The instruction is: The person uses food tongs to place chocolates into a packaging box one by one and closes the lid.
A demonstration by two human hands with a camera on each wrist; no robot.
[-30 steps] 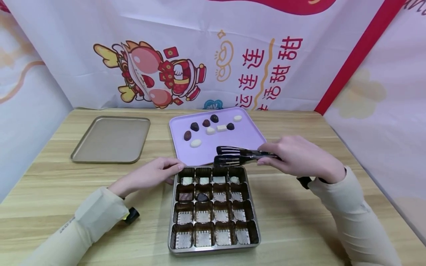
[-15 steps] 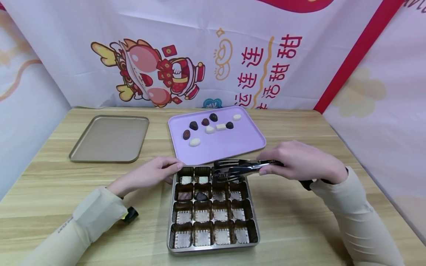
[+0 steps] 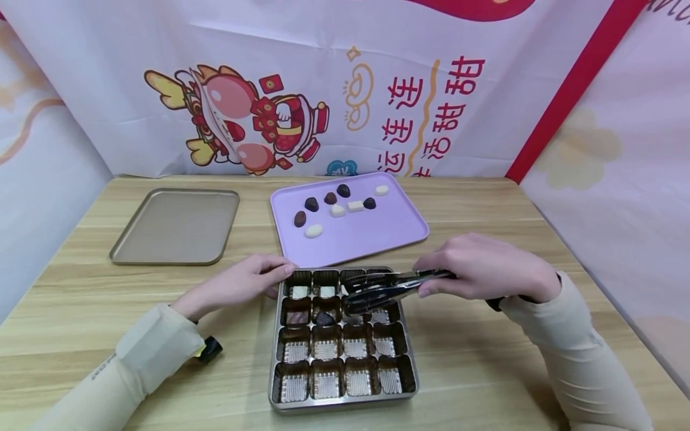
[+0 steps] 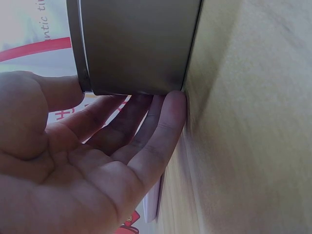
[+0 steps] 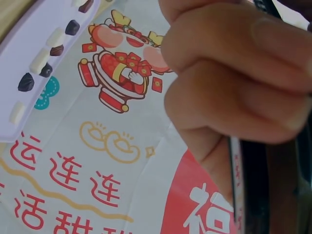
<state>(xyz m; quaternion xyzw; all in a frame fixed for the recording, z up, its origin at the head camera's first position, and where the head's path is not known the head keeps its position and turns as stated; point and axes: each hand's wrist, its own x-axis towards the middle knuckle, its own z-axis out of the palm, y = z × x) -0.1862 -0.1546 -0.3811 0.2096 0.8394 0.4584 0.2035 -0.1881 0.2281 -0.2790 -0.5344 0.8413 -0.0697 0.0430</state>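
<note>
In the head view, a square metal tin [image 3: 277, 359] with a brown divided insert lies at the near middle. Its back row holds white chocolates; a striped brown chocolate [image 3: 297, 317] and a dark chocolate [image 3: 324, 319] sit in the second row. My left hand [image 3: 259, 278] holds the tin's back left corner. The left wrist view shows its thumb at the rim and its fingers [image 4: 173, 109] by the wall. My right hand [image 3: 480, 266] grips black slotted tongs [image 3: 377, 290]; their heads are over the second row's third compartment. Whether they hold a chocolate is hidden.
A lilac tray [image 3: 388, 230] behind the tin bears several dark and white chocolates. On the left lies a bronze-coloured tray [image 3: 175, 227]. A printed cloth [image 3: 302, 36] hangs behind the wooden table [image 3: 485, 389].
The tongs have come down and nearer, from above the tin's back edge to over its second row. My right hand moved slightly toward me with them. My left hand stayed at the corner.
</note>
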